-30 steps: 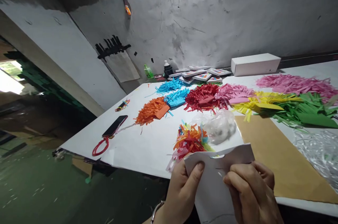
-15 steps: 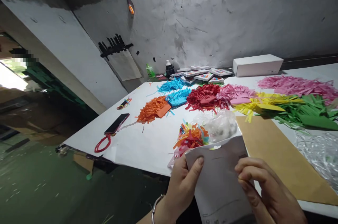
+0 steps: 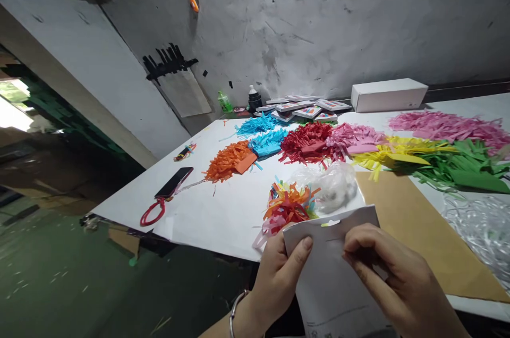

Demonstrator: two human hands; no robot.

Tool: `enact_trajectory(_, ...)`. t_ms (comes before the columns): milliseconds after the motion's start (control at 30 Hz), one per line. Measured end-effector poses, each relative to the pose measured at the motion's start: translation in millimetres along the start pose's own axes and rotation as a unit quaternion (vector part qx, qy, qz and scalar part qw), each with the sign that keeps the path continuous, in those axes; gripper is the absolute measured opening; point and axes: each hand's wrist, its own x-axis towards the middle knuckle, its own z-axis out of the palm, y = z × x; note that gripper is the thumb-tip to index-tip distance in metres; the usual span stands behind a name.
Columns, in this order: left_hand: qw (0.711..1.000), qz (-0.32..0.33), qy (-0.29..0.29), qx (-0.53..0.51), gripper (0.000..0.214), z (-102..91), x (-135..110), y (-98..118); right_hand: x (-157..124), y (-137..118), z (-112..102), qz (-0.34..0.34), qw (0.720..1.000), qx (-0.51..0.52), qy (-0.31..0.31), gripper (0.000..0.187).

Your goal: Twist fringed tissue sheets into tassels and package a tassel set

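- Grey wall [image 3: 319,24] rises behind your white table [image 3: 219,216], where orange [image 3: 231,160], red [image 3: 306,141], yellow [image 3: 394,154] and green [image 3: 466,165] paper bundles lie fringed and spread.
- Your carton [image 3: 326,279] is upright in front of you at the table's near edge, its cut-out top edge uppermost.
- Your left hand [image 3: 279,274] clamps its left side: thumb pressed on the near face, the other fingers hidden behind.
- Your right hand [image 3: 402,269] is at the upper right, thumb and fingertips bunched together; you cannot tell from here whether they pinch the card or only meet in front of it.
- Just beyond the top edge are mixed streamers [image 3: 289,208] and a clear bag [image 3: 332,189]; a brown sheet [image 3: 414,231] lies to the right.
- Working the carton's upper part seems to be the step in hand.
- What the next move probably calls for: a steady left grip and light right fingertips, since thin card could crease.
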Motion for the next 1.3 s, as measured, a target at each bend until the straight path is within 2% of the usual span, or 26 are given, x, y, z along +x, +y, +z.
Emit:
enact_trajectory(200,1.0,0.0,-0.009,0.013,0.034,-0.5,1,1,2,2,6,-0.067,0.995,-0.064,0.031,0.015)
enact_trajectory(433,1.0,-0.006,-0.008,0.019,0.036,-0.4,0,2,0,-3,6,-0.086,0.992,-0.08,0.035,0.017)
enact_trajectory(767,0.999,-0.013,-0.027,0.036,0.037,-0.8,-2,1,-2,0,12,-0.117,0.978,-0.146,0.089,0.016)
enact_trajectory(1133,0.999,-0.004,-0.032,0.011,0.031,1.7,-2,4,-6,4,16,-0.104,0.975,-0.162,0.109,0.016)
enact_trajectory(1200,0.999,-0.005,-0.034,0.014,0.031,0.7,-2,2,-9,5,16,-0.085,0.971,-0.181,0.134,0.02)
enact_trajectory(1300,0.999,-0.01,-0.036,0.019,0.033,-1.0,-2,1,-9,7,13,-0.056,0.96,-0.205,0.183,0.036)
